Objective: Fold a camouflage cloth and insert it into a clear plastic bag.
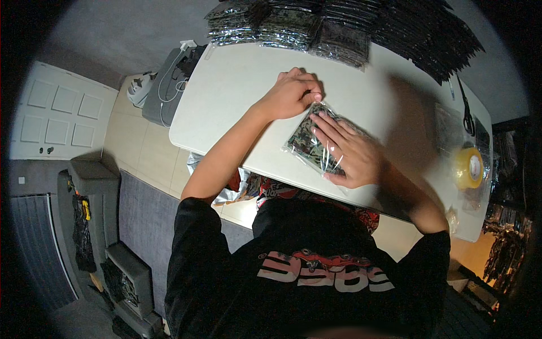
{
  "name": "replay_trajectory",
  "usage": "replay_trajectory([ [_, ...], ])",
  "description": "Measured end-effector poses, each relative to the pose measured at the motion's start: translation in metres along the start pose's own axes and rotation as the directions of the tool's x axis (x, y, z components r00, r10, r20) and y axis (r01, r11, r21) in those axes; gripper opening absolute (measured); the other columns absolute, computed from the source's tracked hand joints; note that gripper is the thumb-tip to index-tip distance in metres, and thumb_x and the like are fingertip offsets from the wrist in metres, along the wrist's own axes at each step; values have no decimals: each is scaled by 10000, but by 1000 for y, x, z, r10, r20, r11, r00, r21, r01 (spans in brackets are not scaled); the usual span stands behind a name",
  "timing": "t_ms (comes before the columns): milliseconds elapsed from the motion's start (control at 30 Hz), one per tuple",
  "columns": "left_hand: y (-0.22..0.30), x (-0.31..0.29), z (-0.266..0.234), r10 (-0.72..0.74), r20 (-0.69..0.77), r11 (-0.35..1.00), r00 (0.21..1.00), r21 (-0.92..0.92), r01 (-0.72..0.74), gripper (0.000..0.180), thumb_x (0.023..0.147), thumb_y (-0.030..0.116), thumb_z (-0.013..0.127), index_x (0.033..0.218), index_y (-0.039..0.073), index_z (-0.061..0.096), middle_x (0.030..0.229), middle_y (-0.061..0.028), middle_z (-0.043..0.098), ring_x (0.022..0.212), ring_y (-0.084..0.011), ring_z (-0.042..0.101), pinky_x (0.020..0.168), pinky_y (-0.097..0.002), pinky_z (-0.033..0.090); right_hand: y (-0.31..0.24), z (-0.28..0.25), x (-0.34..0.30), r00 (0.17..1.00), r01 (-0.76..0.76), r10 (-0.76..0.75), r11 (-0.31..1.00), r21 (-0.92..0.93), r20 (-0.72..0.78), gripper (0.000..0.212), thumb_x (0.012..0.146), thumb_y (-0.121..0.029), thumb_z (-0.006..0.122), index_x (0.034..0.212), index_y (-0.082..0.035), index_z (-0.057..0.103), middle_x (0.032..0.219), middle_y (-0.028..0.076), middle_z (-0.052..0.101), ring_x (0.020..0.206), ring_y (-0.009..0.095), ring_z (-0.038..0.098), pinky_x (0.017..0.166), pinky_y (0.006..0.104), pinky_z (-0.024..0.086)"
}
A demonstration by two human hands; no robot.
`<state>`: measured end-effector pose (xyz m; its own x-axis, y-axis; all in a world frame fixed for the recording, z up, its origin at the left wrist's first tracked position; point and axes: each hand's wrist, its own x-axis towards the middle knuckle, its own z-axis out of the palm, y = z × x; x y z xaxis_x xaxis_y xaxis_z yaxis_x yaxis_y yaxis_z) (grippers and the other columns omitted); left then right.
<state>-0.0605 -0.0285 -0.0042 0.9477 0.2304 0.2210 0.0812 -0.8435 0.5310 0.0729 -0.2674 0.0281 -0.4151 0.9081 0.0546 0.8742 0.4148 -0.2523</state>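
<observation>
A clear plastic packet [305, 141] with folded camouflage-patterned cloth inside lies on the white table [237, 107], close to its near edge. My left hand [292, 95] is closed, its thumb and fingers pinching the packet's far corner. Stretched flat across the packet, my right hand [353, 158] presses down on its right part and hides it. The fingers of this hand are extended, and the plastic shines with creases beneath them.
Stacks of similar wrapped packets [288, 28] line the table's far edge, with darker piles [423, 34] at the far right. Yellowish tape [469, 168], black-handled scissors [468, 118] and clear plastic bags [447, 127] lie on the right. A grey sofa [93, 186] stands left.
</observation>
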Motion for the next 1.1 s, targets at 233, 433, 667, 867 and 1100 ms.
replay_trajectory([
  [233,-1,-1,3,81,-36,996,996,38,-79,180,1012,312,665,1014,154,750,1083,-11,691,1130,-308,560,1025,-500,408,-9,-4,-8,1000,-8,8,998,57,-6,946,880,-371,741,1557,150,334,1682,350,243,1589,483,232,1304,546,219],
  [433,3,-2,2,82,12,996,997,34,-82,178,999,318,683,998,153,749,1070,-11,686,1111,-306,555,1014,-501,402,-6,-3,-7,1000,-3,5,997,73,-22,945,846,-364,759,1549,130,364,1697,335,225,1601,468,219,1316,532,201],
  [667,2,-2,2,108,-2,994,994,11,-108,160,992,297,689,985,147,742,1047,-11,684,1086,-307,554,1010,-491,401,-3,-7,-2,999,-42,41,996,75,16,957,773,-370,779,1524,99,416,1718,310,198,1614,438,204,1322,522,191],
  [867,8,-2,4,87,-54,996,995,23,-85,146,996,254,681,978,118,730,1018,-46,706,1046,-330,587,970,-481,445,-8,0,-7,996,-25,34,995,98,-86,889,869,-341,766,1554,89,395,1714,300,232,1606,436,233,1311,525,223],
  [1100,-9,-3,1,76,-130,995,989,-53,-83,135,983,195,710,996,62,735,946,-145,738,917,-393,652,874,-475,524,-5,-5,-38,994,-104,104,994,-22,25,709,967,-250,682,1561,46,433,1698,207,349,1594,378,298,1297,498,264],
])
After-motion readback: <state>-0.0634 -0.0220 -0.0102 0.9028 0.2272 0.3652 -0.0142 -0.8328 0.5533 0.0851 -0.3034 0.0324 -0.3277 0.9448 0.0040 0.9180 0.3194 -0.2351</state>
